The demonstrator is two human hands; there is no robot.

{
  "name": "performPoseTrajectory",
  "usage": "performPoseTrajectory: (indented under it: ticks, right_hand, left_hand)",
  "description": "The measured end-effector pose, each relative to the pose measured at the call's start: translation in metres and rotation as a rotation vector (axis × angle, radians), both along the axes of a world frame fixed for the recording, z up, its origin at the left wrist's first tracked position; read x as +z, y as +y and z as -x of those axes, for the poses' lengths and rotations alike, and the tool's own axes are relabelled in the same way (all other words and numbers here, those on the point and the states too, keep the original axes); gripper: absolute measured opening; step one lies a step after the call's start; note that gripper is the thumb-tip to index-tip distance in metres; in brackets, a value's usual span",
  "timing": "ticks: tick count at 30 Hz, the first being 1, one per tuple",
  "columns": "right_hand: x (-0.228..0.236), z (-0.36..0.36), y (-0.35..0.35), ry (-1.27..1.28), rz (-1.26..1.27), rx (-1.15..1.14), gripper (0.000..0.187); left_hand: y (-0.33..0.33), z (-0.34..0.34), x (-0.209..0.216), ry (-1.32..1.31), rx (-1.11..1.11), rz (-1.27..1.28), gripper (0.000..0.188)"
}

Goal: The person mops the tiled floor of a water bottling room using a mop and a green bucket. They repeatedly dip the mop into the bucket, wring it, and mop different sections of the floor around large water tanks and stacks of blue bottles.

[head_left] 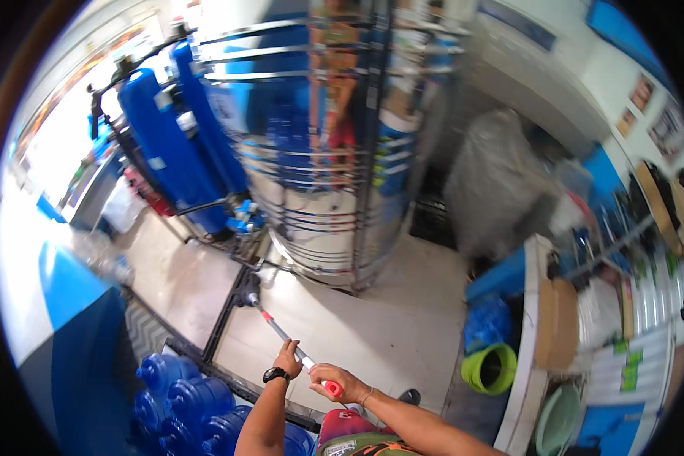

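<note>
Both of my hands are wrapped round the pole of a floor mop (277,327), a grey-white stick with red parts. My left hand (288,359), below a black wristwatch (276,374), grips it further down the pole. Close to the red end cap, my right hand (339,379) holds the top. The pole slants away to the far left. Its dark mop head (246,291) rests on the pale tiled floor (319,327), beside a dark floor channel and near the base of a shiny steel tank (319,251). The mop head is small and blurred.
Blue filter cylinders (163,144) with pipes stand left of the tank. Several blue water jugs (197,399) are stacked at lower left. On the right are a lime-green bucket (490,369), a low tiled wall (532,304), a pale green basin (558,418) and a large plastic-wrapped bundle (490,182).
</note>
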State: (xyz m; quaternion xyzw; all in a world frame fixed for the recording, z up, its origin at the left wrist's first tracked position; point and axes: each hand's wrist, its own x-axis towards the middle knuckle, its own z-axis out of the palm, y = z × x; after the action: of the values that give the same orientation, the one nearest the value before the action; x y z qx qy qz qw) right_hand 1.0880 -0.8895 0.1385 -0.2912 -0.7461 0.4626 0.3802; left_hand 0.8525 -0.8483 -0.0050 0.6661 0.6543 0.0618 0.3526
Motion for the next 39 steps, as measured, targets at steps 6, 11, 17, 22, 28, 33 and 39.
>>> performPoseTrajectory:
  ticks: [6, 11, 17, 22, 28, 33, 39]
  right_hand:
    - [0.057, -0.154, -0.055, -0.077, 0.067, -0.02, 0.012]
    - [0.147, -0.301, -0.117, -0.041, 0.183, -0.237, 0.011]
    - [0.214, -0.419, -0.225, -0.075, 0.294, -0.65, 0.013]
    - [0.218, -0.471, -0.305, 0.022, 0.291, -0.976, 0.017]
    - [0.191, -0.48, -0.343, 0.439, 0.113, -1.328, 0.02]
    - [0.266, -0.478, -0.387, 0.711, -0.071, -1.509, 0.015]
    - [0.244, -0.437, -0.395, 0.585, 0.024, -1.571, 0.02]
  left_hand:
    - [-0.038, -0.153, 0.02, 0.173, -0.22, -0.136, 0.041]
    - [-0.076, -0.318, 0.068, -0.265, -0.545, -0.213, 0.022]
    - [-0.151, -0.495, 0.115, -0.536, -0.832, 0.008, 0.024]
    - [-0.202, -0.593, 0.126, -0.49, -1.088, 0.171, 0.025]
    - [-0.223, -0.649, 0.159, -0.344, -1.339, 0.209, 0.028]
    - [-0.255, -0.652, 0.234, -0.731, -1.318, 0.21, 0.027]
    - [-0.26, -0.631, 0.199, -0.821, -1.403, 0.306, 0.028]
